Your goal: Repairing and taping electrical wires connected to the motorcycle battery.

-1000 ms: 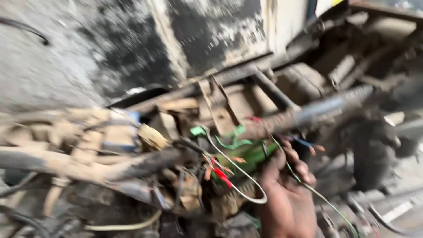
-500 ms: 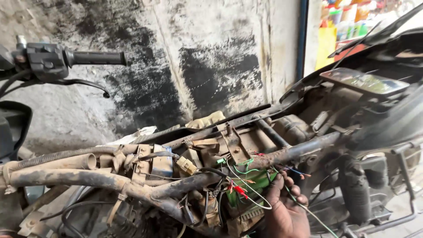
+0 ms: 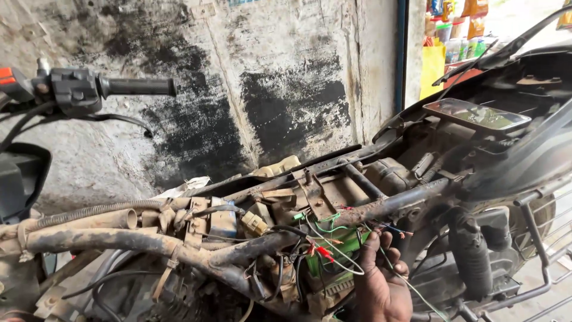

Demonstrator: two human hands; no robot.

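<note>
- Reaching up from the bottom centre-right of the frame, one hand [image 3: 381,280] sits among the loose wires [image 3: 330,250] of a stripped motorcycle; which hand it is I cannot tell for sure, though it looks like the right.
- Its fingers are spread slightly and curled up against thin green, red and white wires, touching them just below the rusty frame tube [image 3: 393,206]; a firm pinch is not clear.
- Just left of the hand, low in the centre, lies a green battery [image 3: 333,253], with a red connector [image 3: 325,253] in front of it.
- At upper left juts the handlebar grip [image 3: 137,86] with its switch block.
- Behind everything stands a stained, blackened wall [image 3: 286,89].
- At upper right, a raised seat underside [image 3: 476,116] catches the light.
</note>
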